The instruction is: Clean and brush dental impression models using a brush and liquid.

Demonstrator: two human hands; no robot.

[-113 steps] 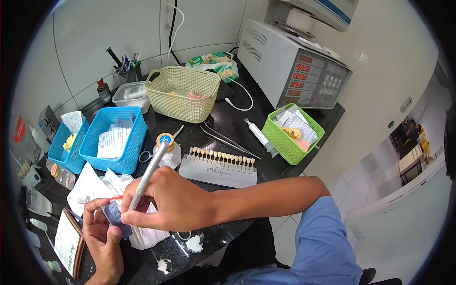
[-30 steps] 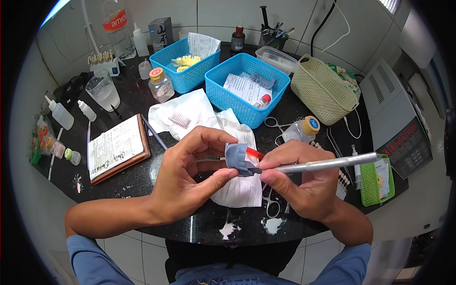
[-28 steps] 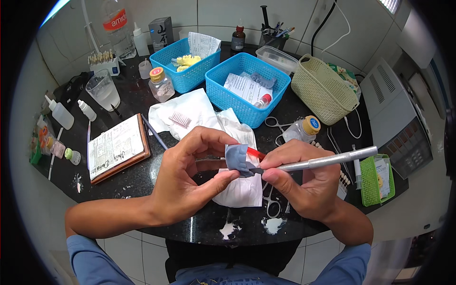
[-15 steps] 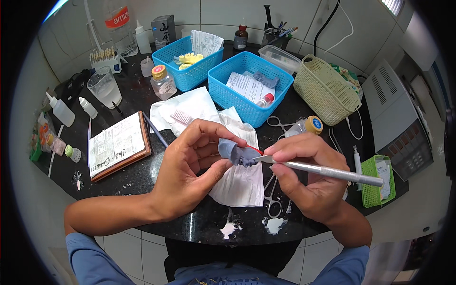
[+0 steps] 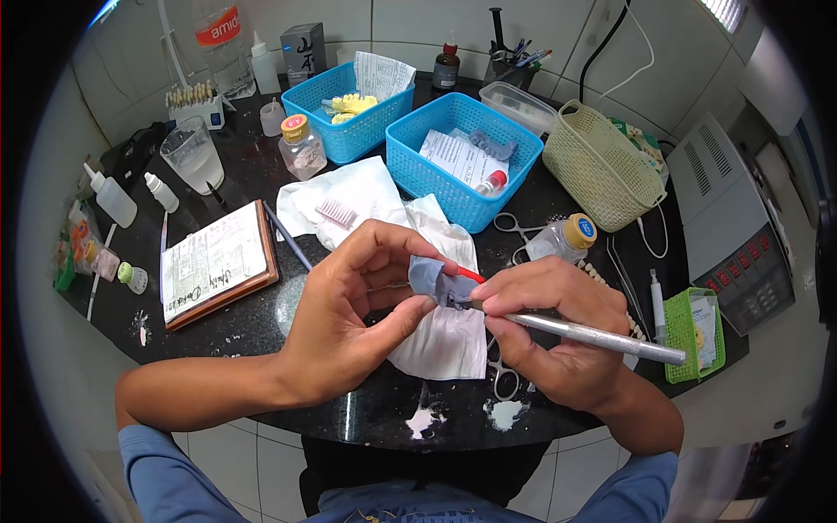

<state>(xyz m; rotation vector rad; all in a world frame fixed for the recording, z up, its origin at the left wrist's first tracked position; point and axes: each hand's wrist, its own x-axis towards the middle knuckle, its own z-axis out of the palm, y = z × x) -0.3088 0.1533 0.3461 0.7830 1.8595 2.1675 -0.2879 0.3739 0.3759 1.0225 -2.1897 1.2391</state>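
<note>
My left hand [image 5: 353, 327] holds a small grey-blue moulded piece [image 5: 429, 279] between thumb and fingers, with a red piece [image 5: 468, 272] behind it. My right hand [image 5: 562, 340] grips a silver knife-like tool [image 5: 615, 344] like a pen, its tip at the right lower part of the moulded piece and partly hidden by my fingers. White cloths [image 5: 436, 353] lie on the black counter [image 5: 349, 418] beneath my hands. Metal scissors [image 5: 506, 379] lie partly under my right hand, and a jar with a yellow lid [image 5: 567, 240] stands beyond it.
Two blue baskets [image 5: 462, 205] and a beige basket [image 5: 602, 174] stand at the back. A notebook [image 5: 214, 270], a cup [image 5: 192, 161] and several small bottles [image 5: 115, 200] are on the left. A green basket [image 5: 689, 336] and a grey machine [image 5: 719, 200] are on the right.
The view has swung to face the counter squarely since 3.8 seconds ago. The moulded piece has turned in my left hand, and the tool's handle end has dropped over the last second.
</note>
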